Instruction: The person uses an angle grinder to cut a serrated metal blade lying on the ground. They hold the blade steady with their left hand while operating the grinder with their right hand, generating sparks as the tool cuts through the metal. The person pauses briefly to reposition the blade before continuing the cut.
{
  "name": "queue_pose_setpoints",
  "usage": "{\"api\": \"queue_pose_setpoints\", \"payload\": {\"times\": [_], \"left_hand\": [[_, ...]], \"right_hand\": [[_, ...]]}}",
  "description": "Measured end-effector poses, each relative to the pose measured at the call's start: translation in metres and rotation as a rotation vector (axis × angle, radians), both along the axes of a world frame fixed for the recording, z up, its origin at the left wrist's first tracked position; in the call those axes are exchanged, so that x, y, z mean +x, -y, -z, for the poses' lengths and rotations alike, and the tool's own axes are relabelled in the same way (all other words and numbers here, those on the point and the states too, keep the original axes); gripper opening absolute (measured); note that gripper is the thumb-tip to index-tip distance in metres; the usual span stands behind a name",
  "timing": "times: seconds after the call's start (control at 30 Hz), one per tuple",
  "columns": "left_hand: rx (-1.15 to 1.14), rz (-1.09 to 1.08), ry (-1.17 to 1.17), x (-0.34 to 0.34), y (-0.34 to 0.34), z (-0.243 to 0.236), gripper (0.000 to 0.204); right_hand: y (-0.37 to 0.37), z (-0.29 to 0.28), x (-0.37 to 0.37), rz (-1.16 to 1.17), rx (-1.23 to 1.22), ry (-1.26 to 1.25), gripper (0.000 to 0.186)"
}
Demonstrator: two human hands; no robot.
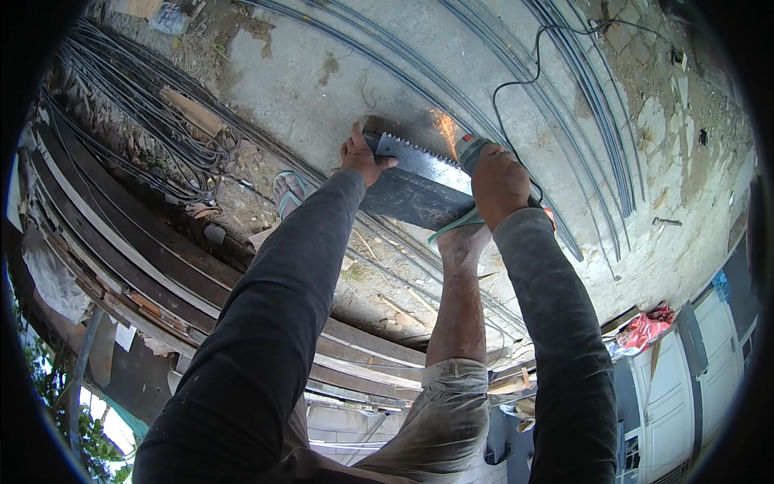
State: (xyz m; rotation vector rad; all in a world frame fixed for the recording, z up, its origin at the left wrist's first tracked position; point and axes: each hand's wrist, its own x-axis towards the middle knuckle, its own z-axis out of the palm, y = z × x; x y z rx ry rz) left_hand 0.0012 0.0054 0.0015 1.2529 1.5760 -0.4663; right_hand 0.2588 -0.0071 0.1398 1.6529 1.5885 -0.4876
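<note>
My left hand (364, 155) is closed round the dark end of a toothed saw blade (415, 161), whose shiny face runs off to the right. Along its upper edge the teeth point away from me. A dark flat board (415, 199) lies close against the near side of the blade. In my right hand (498, 184) is an angle grinder (470, 149), its head at the blade's right end. Orange sparks (445, 131) fly up and away from there. My sandalled right foot (463, 230) rests by the board's right end; the grinder's disc is hidden.
Long steel bars (556, 121) lie across the concrete floor (298, 64). The black power cord (538, 60) loops over them. Bundled rods (137, 105) lie at the left, above stacked planks (105, 218). My left foot (289, 189) stands near the rods; red plastic (645, 329) lies right.
</note>
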Motion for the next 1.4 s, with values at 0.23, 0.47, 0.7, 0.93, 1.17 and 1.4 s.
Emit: {"api": "queue_pose_setpoints", "payload": {"times": [0.23, 0.47, 0.7, 0.93, 1.17, 1.4], "left_hand": [[0.017, -0.007, 0.025, -0.003, 0.002, 0.005, 0.132], [0.01, -0.009, 0.013, 0.003, -0.001, 0.001, 0.13], [0.008, -0.007, 0.005, 0.002, 0.0, -0.002, 0.127], [0.041, 0.007, 0.058, -0.006, 0.005, 0.01, 0.131], [0.017, 0.007, 0.044, -0.004, 0.001, 0.004, 0.128], [-0.02, -0.006, 0.039, 0.0, -0.002, 0.001, 0.129]], "right_hand": [[0.002, 0.003, -0.001, -0.068, -0.007, 0.02, 0.057], [0.002, 0.008, 0.002, -0.04, -0.038, 0.02, 0.057], [-0.006, -0.012, 0.033, 0.445, 0.043, -0.126, 0.052], [0.047, -0.005, 0.052, 1.276, -0.011, -0.64, 0.066], [0.059, -0.013, 0.042, 1.911, -0.072, -0.98, 0.044], [0.064, -0.01, 0.041, 1.981, -0.063, -0.98, 0.044]]}}
